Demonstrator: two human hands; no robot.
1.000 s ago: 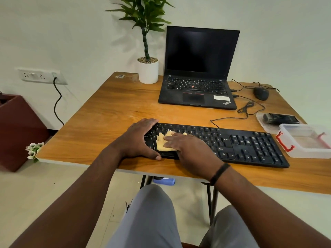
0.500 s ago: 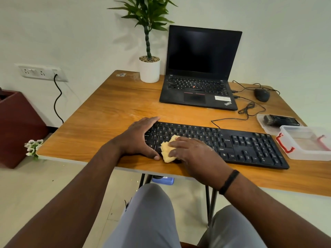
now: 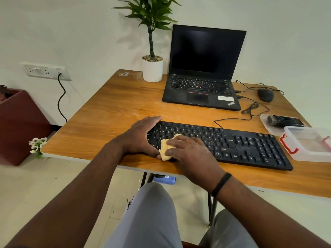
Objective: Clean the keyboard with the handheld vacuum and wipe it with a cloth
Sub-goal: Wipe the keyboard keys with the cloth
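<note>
Wooden desk (image 3: pixel 111 111) against a pale wall, carrying one black keyboard (image 3: pixel 232 145) along its near edge; all places below are given from that keyboard. Left hand (image 3: pixel 141 136): at the keyboard's left end, fingers straight and spread, draped over the far corner with the thumb along the near edge, steadying it. Right hand (image 3: pixel 188 149): on the left-centre keys, fingers pressed flat on a crumpled yellow cloth (image 3: pixel 165 149), which sits at the keyboard's near-left edge, just beside the left thumb. Handheld vacuum (image 3: pixel 284 120): lying on a clear lid behind the keyboard's right end, untouched. Clear box with red clasps (image 3: pixel 308 144): just right of the keyboard. Laptop (image 3: pixel 202 86), mouse (image 3: pixel 265 94), potted plant (image 3: pixel 152 68): behind it. Risks, as judged: the cloth, bunched small and at the very edge, may slip off toward the lap; hard strokes may snag or lift keycaps; a rightward sweep may nudge the box; the cable (image 3: pixel 232 119) may tug if the keyboard shifts.
</note>
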